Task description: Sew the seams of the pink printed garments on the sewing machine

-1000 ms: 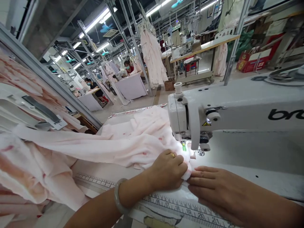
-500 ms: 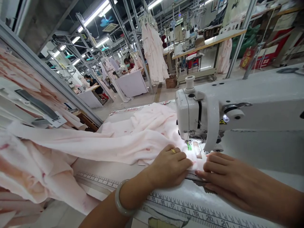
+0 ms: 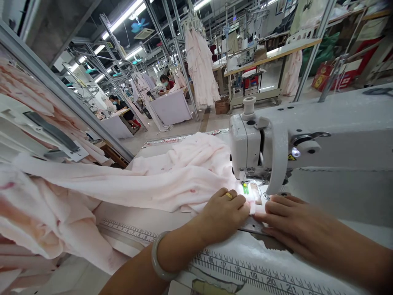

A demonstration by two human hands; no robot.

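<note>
Pale pink fabric (image 3: 184, 184) lies bunched on the sewing machine table, its edge under the presser foot (image 3: 245, 187), which shows bright green parts. My left hand (image 3: 225, 213), with a ring and a bracelet, is closed on the fabric edge just in front of the foot. To the right, my right hand (image 3: 291, 221) rests on the machine bed. Its thumb tip touches or nearly touches the fabric edge, and its bent fingers stand apart from the thumb with no cloth visible between them. The white sewing machine (image 3: 245, 143) head stands above both hands.
A printed ruler strip (image 3: 239, 270) runs along the table's front. More pink fabric (image 3: 55, 213) hangs over the left side beside a metal post. Behind are hanging garments (image 3: 199, 69), another worktable (image 3: 270, 55), and two people at machines.
The fabric edge between my hands has drawn in to the left, baring more machine bed. My right fingers now show no cloth between them. The view has shifted slightly.
</note>
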